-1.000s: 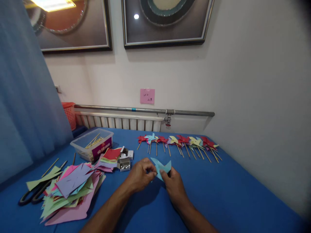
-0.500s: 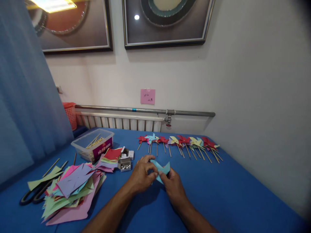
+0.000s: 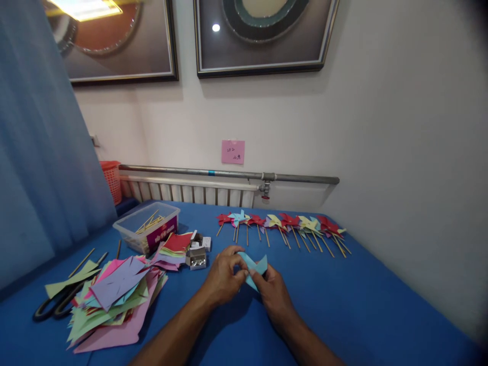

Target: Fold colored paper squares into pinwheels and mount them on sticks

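A light blue paper pinwheel [image 3: 251,263], its corners folded inward, is held above the blue table between my two hands. My left hand [image 3: 225,272] pinches it from the left, thumb and fingertips near the middle of the paper. From the right, the thumb of my right hand [image 3: 271,290] presses on the folded paper with the fingers behind it. Fingers partly cover the centre, so any pin there is hidden. Left of my hands stands a small open box of shiny pins [image 3: 197,260].
Finished paper pinwheels on sticks [image 3: 290,221] lie in a row at the back. To the left are a pile of cut coloured paper [image 3: 114,295], black-handled scissors [image 3: 63,300], smaller paper squares [image 3: 177,244] and a clear plastic tub [image 3: 125,223] of sticks.
Both hands keep their pinch on the blue paper with almost no movement. The whole view has shifted very slightly.
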The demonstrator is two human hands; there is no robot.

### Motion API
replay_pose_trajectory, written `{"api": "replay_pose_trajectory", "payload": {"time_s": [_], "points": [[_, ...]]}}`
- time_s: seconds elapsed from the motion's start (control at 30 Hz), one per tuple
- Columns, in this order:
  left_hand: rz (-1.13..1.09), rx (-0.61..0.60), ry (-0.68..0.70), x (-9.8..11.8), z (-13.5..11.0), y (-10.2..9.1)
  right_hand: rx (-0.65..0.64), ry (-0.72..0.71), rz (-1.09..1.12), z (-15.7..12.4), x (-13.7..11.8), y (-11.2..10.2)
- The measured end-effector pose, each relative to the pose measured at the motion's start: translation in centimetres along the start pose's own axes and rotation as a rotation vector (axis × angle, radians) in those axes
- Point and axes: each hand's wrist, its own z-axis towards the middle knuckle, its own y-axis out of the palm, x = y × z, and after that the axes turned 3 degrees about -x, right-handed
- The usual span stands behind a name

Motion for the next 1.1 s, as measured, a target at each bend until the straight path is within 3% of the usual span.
{"api": "replay_pose_trajectory", "payload": {"time_s": [0.3, 0.63, 1.1], "points": [[-0.154, 0.020, 0.002, -0.3, 0.2, 0.4, -0.012, 0.012, 0.032, -0.1, -0.1, 0.1], [-0.140, 0.024, -0.045, 0.1, 0.2, 0.3, 0.047, 0.013, 0.053, 0.1, -0.6, 0.3], [-0.105, 0.018, -0.119, 0.2, 0.2, 0.3, -0.034, 0.033, 0.067, 0.3, 0.6, -0.2]]}}
